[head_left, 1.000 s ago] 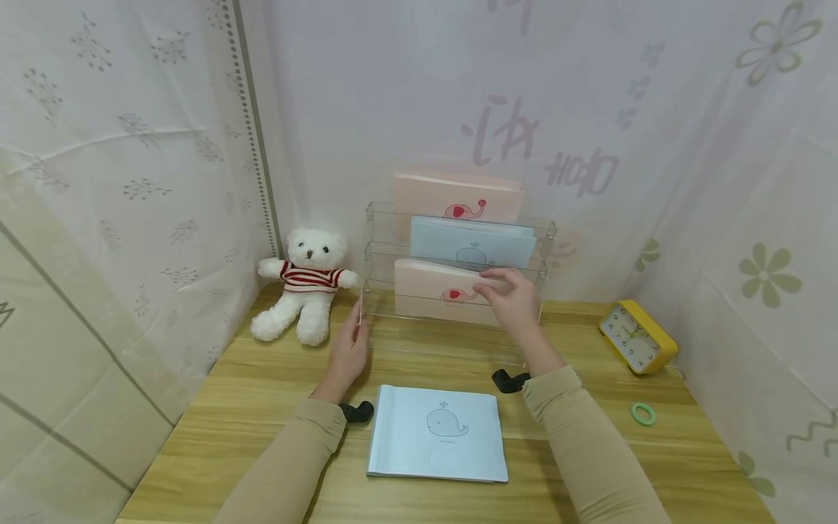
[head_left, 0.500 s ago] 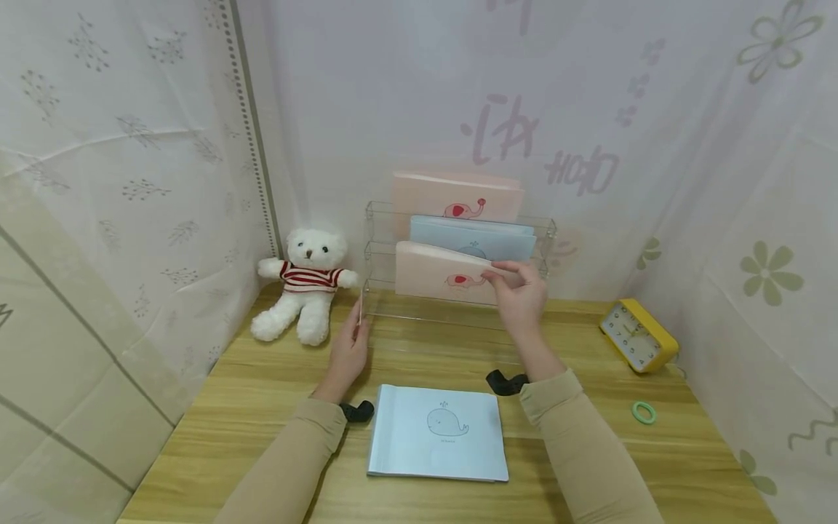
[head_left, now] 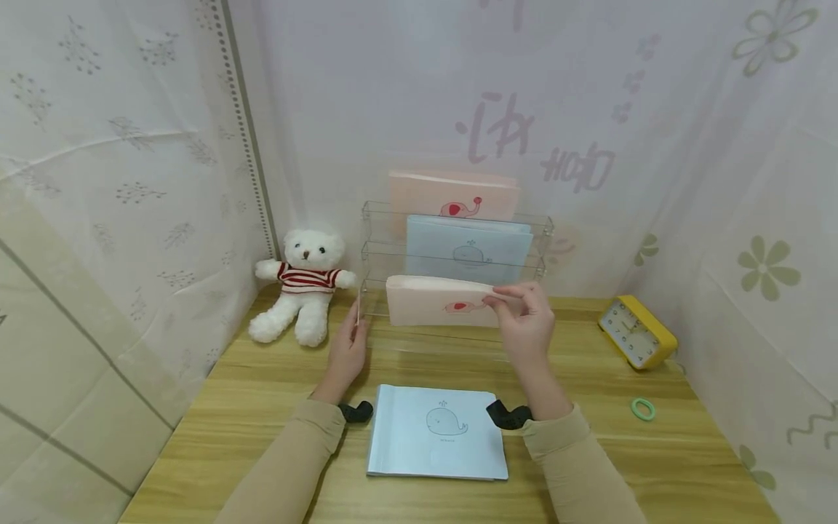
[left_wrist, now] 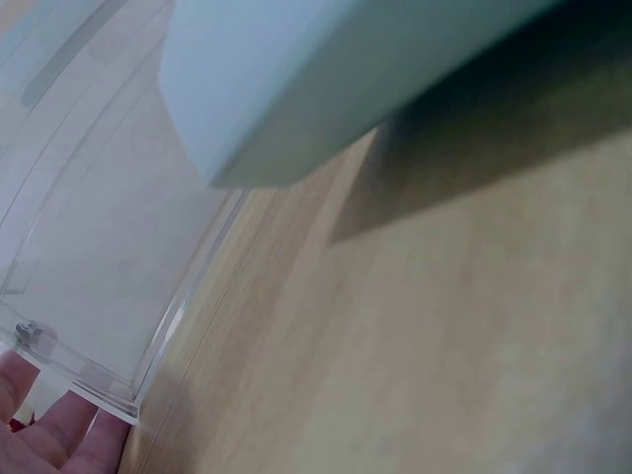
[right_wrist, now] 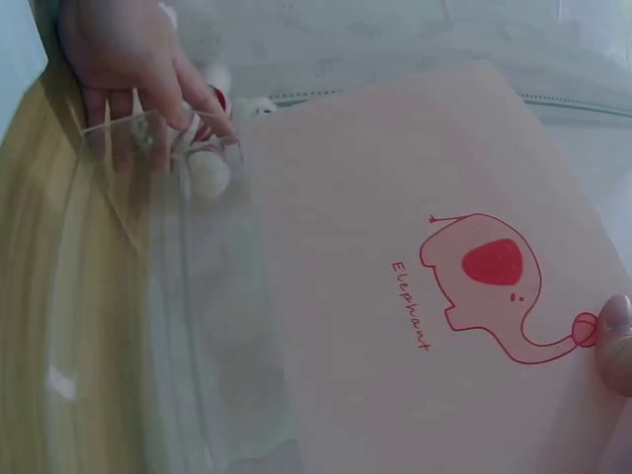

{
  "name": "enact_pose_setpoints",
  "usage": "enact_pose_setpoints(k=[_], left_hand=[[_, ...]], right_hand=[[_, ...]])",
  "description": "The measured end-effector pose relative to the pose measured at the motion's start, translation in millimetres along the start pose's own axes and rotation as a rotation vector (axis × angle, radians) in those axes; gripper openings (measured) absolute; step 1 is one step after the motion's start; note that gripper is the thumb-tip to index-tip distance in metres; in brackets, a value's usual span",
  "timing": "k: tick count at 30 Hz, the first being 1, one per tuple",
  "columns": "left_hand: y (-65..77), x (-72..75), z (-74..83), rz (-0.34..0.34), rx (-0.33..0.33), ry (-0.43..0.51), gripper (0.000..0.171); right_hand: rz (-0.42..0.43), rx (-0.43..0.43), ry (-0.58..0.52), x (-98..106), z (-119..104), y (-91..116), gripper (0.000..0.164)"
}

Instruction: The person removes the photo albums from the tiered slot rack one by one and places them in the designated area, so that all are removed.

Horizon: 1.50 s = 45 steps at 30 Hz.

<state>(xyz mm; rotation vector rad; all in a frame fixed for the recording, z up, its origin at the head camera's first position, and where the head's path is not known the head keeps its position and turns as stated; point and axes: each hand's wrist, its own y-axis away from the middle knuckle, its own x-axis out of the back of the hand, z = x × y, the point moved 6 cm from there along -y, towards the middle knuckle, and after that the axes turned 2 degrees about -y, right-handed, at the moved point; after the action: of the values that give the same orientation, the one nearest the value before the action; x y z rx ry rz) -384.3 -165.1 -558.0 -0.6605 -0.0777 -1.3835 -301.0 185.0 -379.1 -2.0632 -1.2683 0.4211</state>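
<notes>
My right hand (head_left: pixel 526 320) pinches a pink notebook (head_left: pixel 422 300) by its upper right corner. A red elephant drawing on its cover faces me, and the word "Elephant" can be read in the right wrist view. The notebook is raised off the table, in front of the clear tiered rack (head_left: pixel 452 342). My left hand (head_left: pixel 347 353) holds the rack's left side panel, its fingers along the outer face. Behind, another pink notebook (head_left: pixel 425 191) and a blue whale notebook (head_left: pixel 435 251) stand in the upper tiers. A second blue whale notebook (head_left: pixel 406 437) lies flat between my forearms.
A white teddy bear (head_left: pixel 304 273) in a striped sweater sits left of the rack, close to my left hand. At the right stand a yellow alarm clock (head_left: pixel 638 331) and a green ring (head_left: pixel 643 409) on the wooden table (head_left: pixel 609 466). A curtain hangs behind the rack.
The pink notebook in my right hand first rose out of the rack's lowest tier, then came forward and down towards me. My left hand stays at the rack's side.
</notes>
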Motion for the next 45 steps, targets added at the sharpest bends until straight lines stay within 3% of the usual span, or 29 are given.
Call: enact_pose_setpoints(k=[4, 9, 24, 35, 45], left_hand=[[3.7, 2.6, 13.3, -0.024, 0.034, 0.057, 0.061], [3.7, 2.0, 13.6, -0.034, 0.076, 0.048, 0.060], [4.1, 3.0, 12.5, -0.050, 0.086, 0.041, 0.062], [3.9, 4.6, 12.0, -0.002, 0.042, 0.012, 0.060], [2.9, 2.4, 9.9, -0.018, 0.075, 0.048, 0.060]], right_hand=[[-0.040, -0.038, 0.011, -0.9, 7.5, 14.4, 0.020], [-0.111, -0.144, 0.055, -3.8, 22.6, 29.6, 0.019], [-0.265, -0.407, 0.131, -13.4, 59.5, 53.8, 0.021], [-0.337, -0.437, 0.141, -20.5, 71.0, 59.4, 0.021], [-0.493, -0.416, 0.183, -16.9, 75.8, 57.6, 0.027]])
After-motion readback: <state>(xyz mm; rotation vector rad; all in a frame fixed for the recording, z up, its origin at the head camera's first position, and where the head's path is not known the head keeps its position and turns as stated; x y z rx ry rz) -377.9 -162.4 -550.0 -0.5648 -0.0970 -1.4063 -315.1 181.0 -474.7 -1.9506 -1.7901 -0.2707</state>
